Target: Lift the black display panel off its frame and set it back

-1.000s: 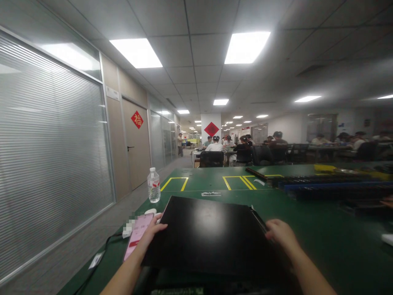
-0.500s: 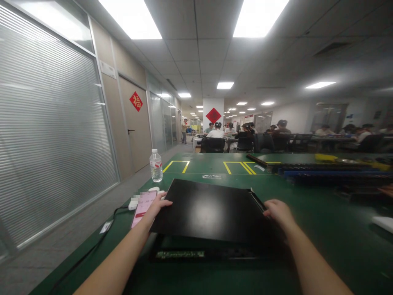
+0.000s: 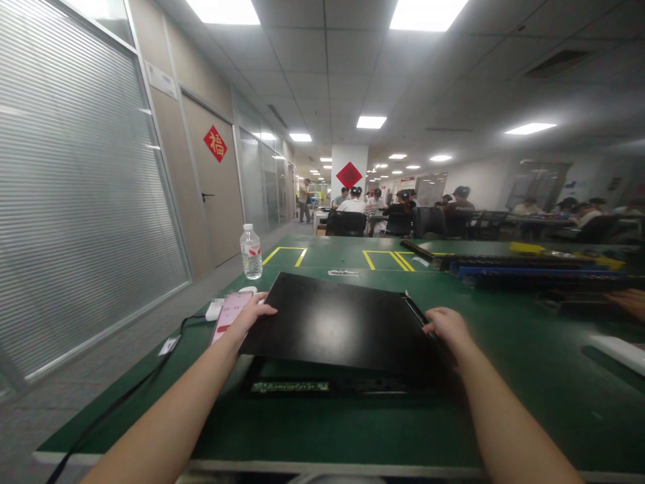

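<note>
A flat, glossy black panel (image 3: 332,323) is held tilted between both hands above the green table. My left hand (image 3: 250,316) grips its left edge, the thumb on top and the other fingers out of sight underneath. My right hand (image 3: 448,327) is closed at the right edge, where a narrow black rail (image 3: 416,312) runs along the side. Beneath the panel lies a dark frame (image 3: 377,386), mostly covered. A strip of green circuit board (image 3: 291,388) shows at its near side.
Left of the panel are a phone with a pink screen (image 3: 229,316), a white plug block with a black cable (image 3: 174,339) and a water bottle (image 3: 250,252). Long black and blue strips (image 3: 519,272) lie at the back right, a white object (image 3: 619,354) nearer. Several people sit beyond the table.
The view has tipped downward, so the table's near edge now shows. Both hands keep their hold on the panel, which stays tilted above the frame.
</note>
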`<state>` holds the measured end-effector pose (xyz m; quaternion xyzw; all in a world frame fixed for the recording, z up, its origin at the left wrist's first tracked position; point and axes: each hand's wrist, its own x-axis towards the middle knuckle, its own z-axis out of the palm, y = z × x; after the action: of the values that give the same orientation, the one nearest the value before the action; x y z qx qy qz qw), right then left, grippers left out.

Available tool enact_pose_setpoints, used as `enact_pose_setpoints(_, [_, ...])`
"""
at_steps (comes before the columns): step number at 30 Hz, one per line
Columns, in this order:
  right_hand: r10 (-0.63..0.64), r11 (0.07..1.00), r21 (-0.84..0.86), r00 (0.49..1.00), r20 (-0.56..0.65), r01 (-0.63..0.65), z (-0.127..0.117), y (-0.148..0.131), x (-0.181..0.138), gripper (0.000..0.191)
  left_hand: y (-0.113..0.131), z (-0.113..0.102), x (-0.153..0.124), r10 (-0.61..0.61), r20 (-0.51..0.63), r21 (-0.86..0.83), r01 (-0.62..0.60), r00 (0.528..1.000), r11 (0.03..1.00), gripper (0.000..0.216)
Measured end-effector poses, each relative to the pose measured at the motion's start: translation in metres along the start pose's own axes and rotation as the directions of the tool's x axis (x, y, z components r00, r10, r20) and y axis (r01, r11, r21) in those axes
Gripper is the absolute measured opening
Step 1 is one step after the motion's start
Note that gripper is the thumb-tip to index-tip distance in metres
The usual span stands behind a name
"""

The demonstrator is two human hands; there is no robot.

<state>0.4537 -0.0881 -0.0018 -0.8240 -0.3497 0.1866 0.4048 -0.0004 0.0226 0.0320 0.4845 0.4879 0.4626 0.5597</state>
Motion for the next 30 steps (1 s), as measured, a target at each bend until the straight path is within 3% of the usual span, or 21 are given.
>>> enact_pose_setpoints(10, [-0.019,0.992,-0.128,0.999,-0.027,0.016,-0.009,0.009,0.012,0.03,-0.001,0.016,-0.013,-0.016,-0.044,0.075,0.019,0.999,0.997,0.061])
enact_pose_setpoints(30, [-0.054,0.957,-0.289,0.995,-0.087,0.027,-0.012,-0.004,-0.006,0.025,-0.005,0.03,-0.023,-0.042,0.0,0.066,0.042,0.999,0.997,0.058])
